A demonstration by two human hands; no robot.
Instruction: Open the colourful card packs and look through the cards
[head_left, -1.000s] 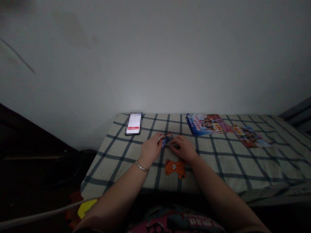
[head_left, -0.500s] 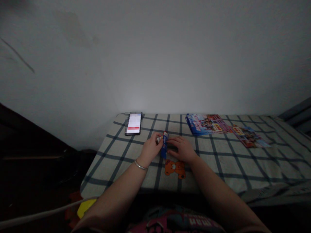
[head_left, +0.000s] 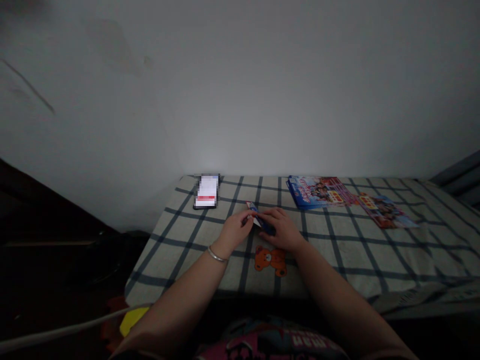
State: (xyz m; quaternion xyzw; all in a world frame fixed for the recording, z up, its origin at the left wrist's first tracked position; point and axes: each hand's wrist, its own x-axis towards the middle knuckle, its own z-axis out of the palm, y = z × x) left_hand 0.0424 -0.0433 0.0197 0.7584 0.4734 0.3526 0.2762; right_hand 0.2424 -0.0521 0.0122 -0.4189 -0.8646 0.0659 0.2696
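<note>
Folded paper [head_left: 264, 226], just below mid-frame, is pinched by the left hand [head_left: 236, 231] (whether the right hand [head_left: 284, 231] grips cannot be told); folding seems the step, next wanting steady pressure.

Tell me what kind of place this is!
Probably a room in someone's home. There's a checked cloth with an orange bear picture on it, a phone lying near a plain wall, and colourful printed sheets.

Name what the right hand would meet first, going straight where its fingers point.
The right hand would probably meet the blue-and-white piece first, then the left hand; depth is unclear.
</note>
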